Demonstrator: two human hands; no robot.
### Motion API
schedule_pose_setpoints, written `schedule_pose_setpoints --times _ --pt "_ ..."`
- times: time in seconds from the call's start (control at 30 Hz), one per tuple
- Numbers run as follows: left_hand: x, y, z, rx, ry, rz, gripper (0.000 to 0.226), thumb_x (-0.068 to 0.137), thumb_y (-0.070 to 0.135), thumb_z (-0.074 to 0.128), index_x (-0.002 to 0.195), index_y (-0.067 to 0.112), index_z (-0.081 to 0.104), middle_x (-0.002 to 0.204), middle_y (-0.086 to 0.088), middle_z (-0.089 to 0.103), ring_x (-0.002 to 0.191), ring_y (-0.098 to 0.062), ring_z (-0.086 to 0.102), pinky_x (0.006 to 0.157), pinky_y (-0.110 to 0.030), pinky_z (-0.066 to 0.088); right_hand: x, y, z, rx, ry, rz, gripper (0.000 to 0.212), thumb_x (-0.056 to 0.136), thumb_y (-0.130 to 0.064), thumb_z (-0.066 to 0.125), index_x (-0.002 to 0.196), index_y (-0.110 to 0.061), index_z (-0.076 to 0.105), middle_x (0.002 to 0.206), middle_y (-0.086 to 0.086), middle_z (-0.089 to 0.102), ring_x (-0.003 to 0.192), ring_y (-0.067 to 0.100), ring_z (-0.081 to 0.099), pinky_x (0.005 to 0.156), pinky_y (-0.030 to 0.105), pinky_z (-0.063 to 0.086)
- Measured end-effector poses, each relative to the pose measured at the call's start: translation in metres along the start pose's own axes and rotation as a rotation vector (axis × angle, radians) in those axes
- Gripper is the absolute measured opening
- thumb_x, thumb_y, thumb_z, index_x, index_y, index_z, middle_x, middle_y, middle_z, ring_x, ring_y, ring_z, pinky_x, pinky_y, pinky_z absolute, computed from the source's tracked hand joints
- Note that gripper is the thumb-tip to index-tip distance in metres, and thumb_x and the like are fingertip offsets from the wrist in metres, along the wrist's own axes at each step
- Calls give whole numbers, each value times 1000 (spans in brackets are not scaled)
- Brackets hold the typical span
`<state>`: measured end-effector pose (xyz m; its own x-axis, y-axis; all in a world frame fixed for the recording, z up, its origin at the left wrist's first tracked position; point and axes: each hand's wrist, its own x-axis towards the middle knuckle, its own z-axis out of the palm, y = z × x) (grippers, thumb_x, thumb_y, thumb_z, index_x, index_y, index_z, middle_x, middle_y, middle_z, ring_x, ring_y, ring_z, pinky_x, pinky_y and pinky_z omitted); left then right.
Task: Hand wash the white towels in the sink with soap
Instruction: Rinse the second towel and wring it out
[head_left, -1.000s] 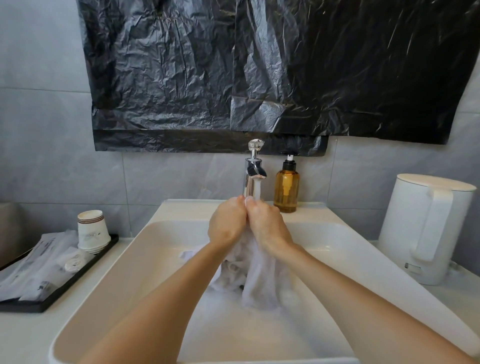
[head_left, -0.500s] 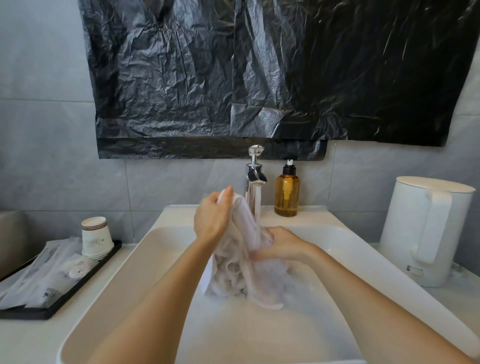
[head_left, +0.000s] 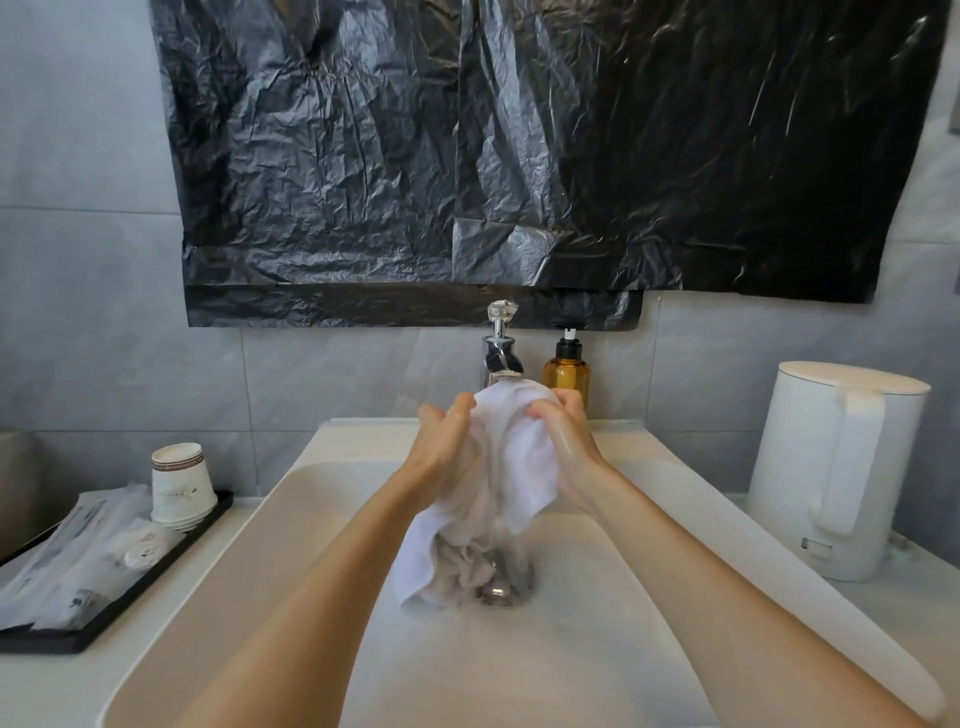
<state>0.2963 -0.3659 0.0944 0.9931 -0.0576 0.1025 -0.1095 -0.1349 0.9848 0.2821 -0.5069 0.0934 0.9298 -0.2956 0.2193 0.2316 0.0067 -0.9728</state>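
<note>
A wet white towel (head_left: 519, 457) is held up over the white sink (head_left: 322, 467), its lower end hanging down to the metal drain (head_left: 501, 590). My left hand (head_left: 447, 447) grips the towel's left side. My right hand (head_left: 563, 441) grips its right side, fingers curled over the top fold. Both hands are just below the chrome tap (head_left: 498, 358). An amber soap pump bottle (head_left: 566, 369) stands to the right of the tap, partly behind the towel and my right hand.
A white kettle (head_left: 836, 467) stands on the counter at the right. On the left, a black tray (head_left: 104, 613) carries stacked paper cups (head_left: 182, 486) and wrapped packets. Black plastic sheeting (head_left: 519, 156) covers the wall above the tap.
My right hand rose from low in the basin to the towel's top, level with my left hand. The towel is lifted higher and bunched between both hands under the tap.
</note>
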Motion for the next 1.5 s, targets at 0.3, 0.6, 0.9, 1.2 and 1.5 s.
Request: schedule_pose_setpoints --times 0.3,0.6,0.9,1.2,1.5 --pt "4 -18 22 -98 -31 147 36 100 41 43 109 14 64 104 -6 70 92 -16 66 72 -29 53 -15 19 28 -215 93 -345 33 94 -28 57 120 -21 37 96 -9 52 86 13 55 70 26 42" --pt "2 -25 19 352 134 300 37 95 43 36 74 19 53 82 -1 62 84 -26 58 65 -34 39 -12 24 28 -417 60 -219 28 93 -45 44 87 -22 59 88 1 63 83 20 59 70 34 44" --pt "-5 -27 20 713 31 407 14 101 19 40 100 11 51 101 -11 60 86 -33 58 69 -34 39 -2 24 -4 -743 34 -163 32 88 -46 44 71 -22 57 80 5 62 79 28 57 69 35 43" --pt "7 -15 2 -45 126 129 33 100 38 48 107 10 62 108 -11 66 103 -28 62 94 -43 50 -2 28 9 -62 -145 465 81 73 -69 65 136 -37 26 131 8 48 110 37 54 80 55 52" --pt "12 -18 3 4 19 307 42 105 23 40 146 29 39 143 -11 49 128 -26 50 109 -42 40 -8 7 19 341 -270 346 40 91 -47 58 116 -16 63 101 9 69 90 24 67 75 39 55"
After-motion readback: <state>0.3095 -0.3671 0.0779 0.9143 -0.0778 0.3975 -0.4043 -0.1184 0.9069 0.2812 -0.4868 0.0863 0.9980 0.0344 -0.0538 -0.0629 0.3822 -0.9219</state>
